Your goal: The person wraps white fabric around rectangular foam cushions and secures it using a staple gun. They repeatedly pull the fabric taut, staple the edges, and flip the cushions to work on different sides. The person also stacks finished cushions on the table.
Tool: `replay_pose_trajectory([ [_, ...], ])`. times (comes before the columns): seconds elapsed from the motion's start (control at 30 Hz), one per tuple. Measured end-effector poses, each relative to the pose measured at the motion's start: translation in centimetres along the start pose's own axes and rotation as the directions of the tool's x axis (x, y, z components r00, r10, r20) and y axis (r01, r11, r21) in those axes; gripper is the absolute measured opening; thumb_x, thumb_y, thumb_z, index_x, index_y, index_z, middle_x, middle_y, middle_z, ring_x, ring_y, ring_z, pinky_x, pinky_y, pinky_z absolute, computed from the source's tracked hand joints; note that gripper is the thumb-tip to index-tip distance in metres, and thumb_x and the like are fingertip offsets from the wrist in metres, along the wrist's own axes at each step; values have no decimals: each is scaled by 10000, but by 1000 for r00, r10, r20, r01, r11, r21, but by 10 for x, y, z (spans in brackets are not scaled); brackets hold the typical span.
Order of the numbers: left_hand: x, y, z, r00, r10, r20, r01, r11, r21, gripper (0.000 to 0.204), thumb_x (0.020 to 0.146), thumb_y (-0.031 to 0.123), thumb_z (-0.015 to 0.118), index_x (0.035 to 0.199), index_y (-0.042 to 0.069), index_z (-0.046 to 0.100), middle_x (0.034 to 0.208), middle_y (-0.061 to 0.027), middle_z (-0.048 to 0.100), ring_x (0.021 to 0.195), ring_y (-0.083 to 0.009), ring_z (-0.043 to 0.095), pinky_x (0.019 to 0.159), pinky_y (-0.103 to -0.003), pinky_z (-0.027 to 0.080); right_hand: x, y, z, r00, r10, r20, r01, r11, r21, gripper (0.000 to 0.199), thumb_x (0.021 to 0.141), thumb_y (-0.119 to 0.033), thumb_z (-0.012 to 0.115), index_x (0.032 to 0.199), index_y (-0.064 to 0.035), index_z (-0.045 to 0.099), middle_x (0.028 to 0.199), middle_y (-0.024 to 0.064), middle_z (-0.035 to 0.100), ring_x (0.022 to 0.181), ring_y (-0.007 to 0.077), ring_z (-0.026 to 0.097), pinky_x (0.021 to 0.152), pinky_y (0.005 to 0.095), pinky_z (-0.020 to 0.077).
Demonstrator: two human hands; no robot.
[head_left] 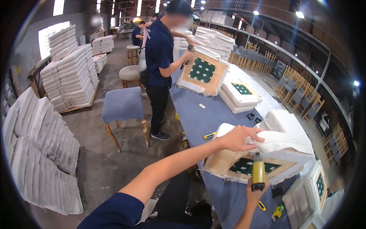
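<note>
A seat cushion stands tilted on the table, its wooden base (219, 160) facing me, with green webbing (272, 168) across the opening. White fabric (284, 142) wraps over its upper edge. My left hand (239, 138) grips this fabric along the edge, fingers bent over it. Below, my right hand (256, 194) is closed around a yellow staple gun (259, 171), its handle partly hidden. The tool's nose points up at the fabric edge, close under my left fingers; whether it touches cannot be seen.
Across the blue-covered table (190, 110), a co-worker (160, 57) handles another cushion (202, 70). A screwdriver (261, 206) and a yellow-handled cutter (209, 135) lie near my cushion. More cushions (305, 194) stand at right. A blue stool (124, 105) and cushion stacks (42, 149) are leftward.
</note>
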State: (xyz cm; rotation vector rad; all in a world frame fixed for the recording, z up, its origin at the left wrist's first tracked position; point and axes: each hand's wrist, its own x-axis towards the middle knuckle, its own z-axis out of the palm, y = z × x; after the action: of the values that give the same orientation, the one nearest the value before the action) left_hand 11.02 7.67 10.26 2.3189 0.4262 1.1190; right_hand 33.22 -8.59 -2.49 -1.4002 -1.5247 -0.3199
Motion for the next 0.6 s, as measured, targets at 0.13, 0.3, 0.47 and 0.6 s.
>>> replay_pose_trajectory([
  [0.13,2,-1,5,1000,19,-6,-18,997,69,420,839,312,739,1257,288,717,1456,-151,559,1135,-384,657,957,-427,539,-64,52,-41,841,530,107,-540,821,184,679,809,-93,785,1345,62,399,1217,214,572,1129,306,587,999,414,468],
  [0.3,16,-1,6,999,-26,21,23,991,130,491,826,329,742,1311,284,679,1463,-135,556,1066,-384,681,901,-457,554,-91,63,-109,812,539,223,-430,811,-396,443,792,-302,785,1034,56,687,904,243,703,843,438,671,784,482,524],
  [0.47,44,6,15,992,-123,31,114,970,217,639,795,343,774,1404,254,601,1411,-126,577,1072,-362,674,898,-438,549,-143,105,-125,607,725,324,-466,655,-594,580,814,-301,771,1256,38,610,968,243,704,878,423,671,802,494,532],
  [0.6,49,16,25,983,-183,-24,183,956,227,736,745,275,828,1433,245,568,1339,-112,590,1113,-320,649,909,-405,542,-203,134,-107,603,713,358,-314,625,-715,722,824,-315,764,1424,-8,506,960,234,704,861,435,664,784,501,531],
])
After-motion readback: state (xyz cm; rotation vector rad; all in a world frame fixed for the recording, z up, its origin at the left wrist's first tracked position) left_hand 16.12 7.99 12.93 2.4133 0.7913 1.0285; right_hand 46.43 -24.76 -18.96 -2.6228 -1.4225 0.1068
